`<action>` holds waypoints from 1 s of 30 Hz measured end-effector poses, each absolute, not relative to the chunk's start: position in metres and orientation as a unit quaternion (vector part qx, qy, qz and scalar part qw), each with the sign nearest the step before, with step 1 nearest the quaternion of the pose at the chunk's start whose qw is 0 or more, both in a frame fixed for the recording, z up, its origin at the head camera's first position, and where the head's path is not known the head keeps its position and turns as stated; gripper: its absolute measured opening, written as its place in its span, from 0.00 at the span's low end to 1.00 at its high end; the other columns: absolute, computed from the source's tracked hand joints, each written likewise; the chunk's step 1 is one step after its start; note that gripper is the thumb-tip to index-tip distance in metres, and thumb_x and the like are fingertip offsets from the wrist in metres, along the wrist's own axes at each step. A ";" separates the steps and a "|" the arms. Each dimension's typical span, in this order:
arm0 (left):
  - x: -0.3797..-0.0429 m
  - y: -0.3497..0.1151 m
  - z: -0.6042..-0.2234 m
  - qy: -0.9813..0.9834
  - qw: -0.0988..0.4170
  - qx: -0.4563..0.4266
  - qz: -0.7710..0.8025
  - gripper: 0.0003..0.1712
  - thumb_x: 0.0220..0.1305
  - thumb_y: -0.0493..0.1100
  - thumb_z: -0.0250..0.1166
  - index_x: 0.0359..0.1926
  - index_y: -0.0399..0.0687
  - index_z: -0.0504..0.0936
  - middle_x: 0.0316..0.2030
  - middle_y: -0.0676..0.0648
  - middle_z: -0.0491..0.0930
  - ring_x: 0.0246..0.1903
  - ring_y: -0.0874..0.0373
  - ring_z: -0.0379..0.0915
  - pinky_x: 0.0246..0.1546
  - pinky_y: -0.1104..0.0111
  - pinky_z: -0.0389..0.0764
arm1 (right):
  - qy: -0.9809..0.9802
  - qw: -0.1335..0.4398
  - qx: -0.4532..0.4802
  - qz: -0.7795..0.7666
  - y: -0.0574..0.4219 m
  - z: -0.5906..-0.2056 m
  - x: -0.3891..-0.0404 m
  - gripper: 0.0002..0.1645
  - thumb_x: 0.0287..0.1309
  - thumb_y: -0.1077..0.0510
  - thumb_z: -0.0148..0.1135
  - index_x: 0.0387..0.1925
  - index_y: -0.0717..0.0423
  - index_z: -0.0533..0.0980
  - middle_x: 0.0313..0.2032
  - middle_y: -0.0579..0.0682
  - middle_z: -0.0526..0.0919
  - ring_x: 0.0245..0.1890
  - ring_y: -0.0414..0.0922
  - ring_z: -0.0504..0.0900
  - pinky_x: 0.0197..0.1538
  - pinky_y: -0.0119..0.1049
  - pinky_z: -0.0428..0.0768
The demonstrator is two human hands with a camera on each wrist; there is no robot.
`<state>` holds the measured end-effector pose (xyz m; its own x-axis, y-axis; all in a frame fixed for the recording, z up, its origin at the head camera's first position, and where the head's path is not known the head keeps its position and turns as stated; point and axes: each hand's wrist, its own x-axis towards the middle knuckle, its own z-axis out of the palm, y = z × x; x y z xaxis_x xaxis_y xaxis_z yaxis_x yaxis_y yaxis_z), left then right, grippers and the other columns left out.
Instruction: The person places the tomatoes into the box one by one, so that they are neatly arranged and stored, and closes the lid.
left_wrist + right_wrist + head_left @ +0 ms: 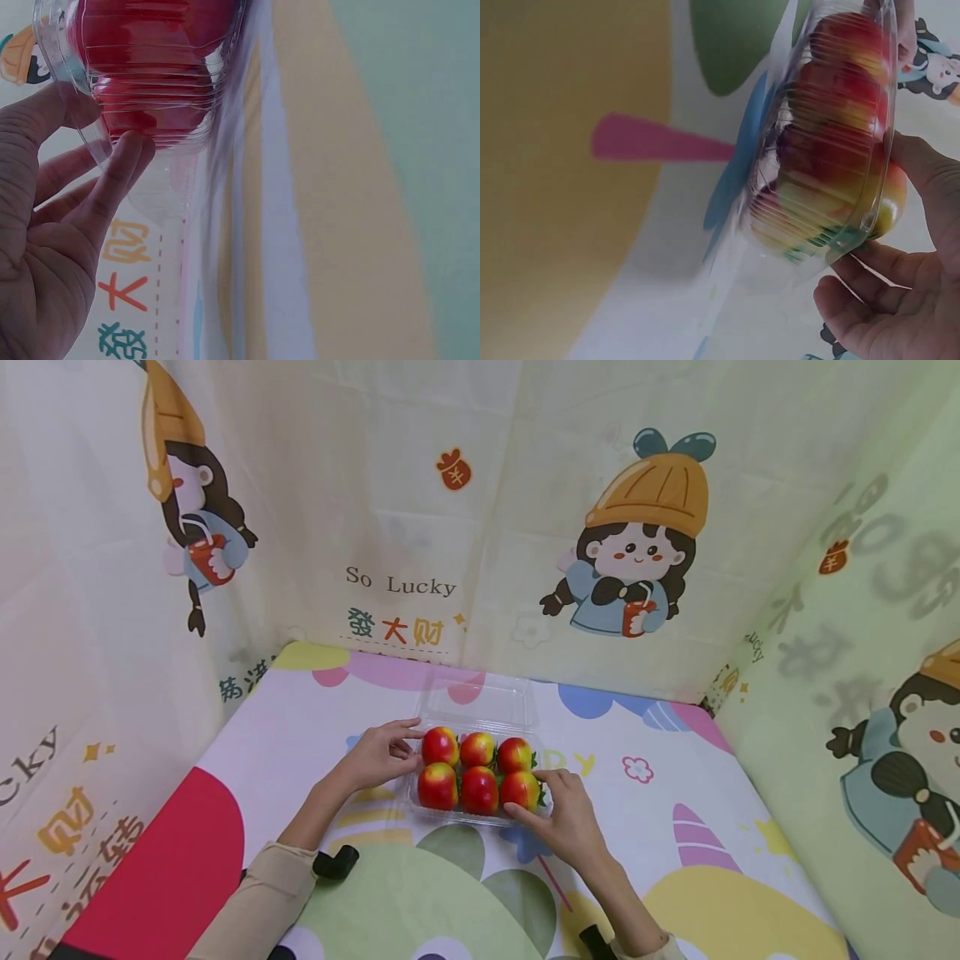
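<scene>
A clear plastic clamshell box [472, 817] lies on the table with its lid [480, 700] folded back, away from me. Several round red-and-yellow fruits [477, 791], some with green leaves showing, sit in it in two rows. My left hand [381, 755] holds the box's left end; in the left wrist view the thumb is at the rim and the fingertips touch the ribbed end wall. At the near right corner, my right hand [573, 820] has thumb and index finger around the corner fruit [891, 202], which bulges above the rim. Its other fingers are beside the box's end.
A colourful patterned tablecloth [645, 827] covers the table. Printed cloth walls [495, 543] stand behind and on both sides. Black wrist mounts [337, 862] show at both forearms.
</scene>
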<state>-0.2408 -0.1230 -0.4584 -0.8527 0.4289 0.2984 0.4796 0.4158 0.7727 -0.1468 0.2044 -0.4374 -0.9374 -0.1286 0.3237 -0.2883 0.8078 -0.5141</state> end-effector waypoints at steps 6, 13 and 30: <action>-0.241 -0.126 -0.458 -0.841 0.031 -0.275 -0.465 0.25 0.61 0.35 0.72 0.59 0.30 0.82 0.68 0.32 0.71 0.40 0.52 0.87 0.43 0.63 0.88 | -0.944 0.136 0.124 0.275 0.205 -0.442 -0.151 0.34 0.50 0.41 0.79 0.51 0.61 0.81 0.55 0.60 0.78 0.59 0.57 0.73 0.60 0.56 0.79; -0.242 -0.128 -0.456 -0.843 0.028 -0.269 -0.465 0.25 0.61 0.36 0.72 0.59 0.31 0.82 0.69 0.33 0.71 0.41 0.52 0.87 0.44 0.64 0.88 | -0.947 0.120 0.120 0.272 0.204 -0.442 -0.153 0.36 0.53 0.40 0.76 0.53 0.62 0.81 0.61 0.64 0.75 0.63 0.60 0.69 0.63 0.60 0.77; -0.239 -0.122 -0.457 -0.846 0.049 -0.263 -0.462 0.23 0.64 0.35 0.69 0.59 0.31 0.81 0.66 0.29 0.72 0.40 0.52 0.86 0.45 0.62 0.88 | -0.927 0.161 0.137 0.310 0.208 -0.442 -0.164 0.34 0.54 0.48 0.77 0.56 0.64 0.78 0.56 0.62 0.78 0.58 0.60 0.76 0.61 0.60 0.78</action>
<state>-0.2392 -0.1220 -0.4572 -0.8571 0.3990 0.3260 0.4898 0.4349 0.7556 -0.1636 0.2080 -0.4424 -0.9109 -0.1543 0.3826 -0.3532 0.7708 -0.5301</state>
